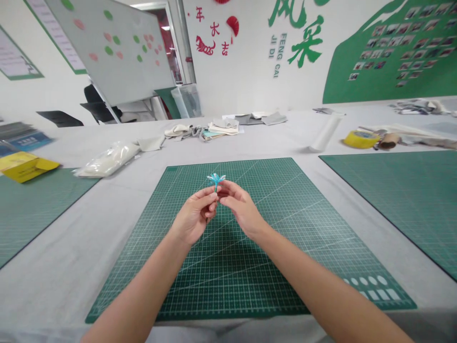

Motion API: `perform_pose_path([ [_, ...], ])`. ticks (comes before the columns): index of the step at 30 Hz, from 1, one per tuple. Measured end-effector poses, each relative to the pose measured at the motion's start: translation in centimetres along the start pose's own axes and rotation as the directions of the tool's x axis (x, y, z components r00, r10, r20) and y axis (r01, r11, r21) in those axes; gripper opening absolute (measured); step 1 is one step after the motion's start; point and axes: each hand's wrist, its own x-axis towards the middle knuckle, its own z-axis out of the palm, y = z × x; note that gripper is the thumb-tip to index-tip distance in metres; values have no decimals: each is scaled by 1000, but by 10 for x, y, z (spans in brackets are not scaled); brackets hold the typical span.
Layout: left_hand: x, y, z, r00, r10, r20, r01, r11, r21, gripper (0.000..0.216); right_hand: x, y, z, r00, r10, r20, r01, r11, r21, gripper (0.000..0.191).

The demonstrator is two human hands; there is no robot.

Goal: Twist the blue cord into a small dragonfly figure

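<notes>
A small teal and white craft piece (216, 179), shaped like a tiny flower or bow on a short stem, is held upright above the middle green cutting mat (250, 267). My left hand (194, 216) pinches its stem from below with closed fingers. My right hand (239, 205) meets it from the right, fingertips pressed together on the same stem. Both hands hover just above the mat, touching each other at the fingertips.
A second green mat (403, 200) lies to the right and a third (24, 209) to the left. A yellow box (24, 166), a plastic bag (107, 159), a white roll (326, 133), yellow tape (360, 139) and fabric scraps (217, 127) sit farther back.
</notes>
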Motion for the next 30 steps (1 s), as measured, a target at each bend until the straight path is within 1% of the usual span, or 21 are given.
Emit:
perform_pose_path([
  [3,-2,-1,3,999,24,-22,-23,998,50,22,-1,-1,-4,1000,3,13,-4,999,45,32],
  [7,-5,-1,8,990,110,-88,-98,986,132,22,-5,-6,1,996,52,67,-53,998,21,26],
  [9,-6,-2,10,987,122,-109,-105,984,144,23,-6,-8,4,993,81,90,-81,997,-2,25],
  [12,-6,-2,10,985,117,-129,-96,983,160,22,-8,-10,4,990,118,80,-110,989,-95,25],
  [16,-5,-2,7,977,165,-133,-138,972,192,20,-8,-14,2,985,171,18,-162,958,-236,32],
  [20,-4,-3,6,975,177,-133,-147,967,207,19,-8,-17,1,992,92,-90,-115,945,-307,30],
  [25,-4,-5,7,975,175,-138,-144,967,208,23,-10,-18,0,978,-1,-208,-76,929,-361,20],
  [27,-3,-7,7,973,176,-150,-144,969,198,24,-11,-16,-1,975,-30,-220,-60,917,-393,20],
  [30,-2,-8,6,973,158,-170,-131,979,158,24,-11,-14,0,978,-69,-197,-28,892,-451,18],
])
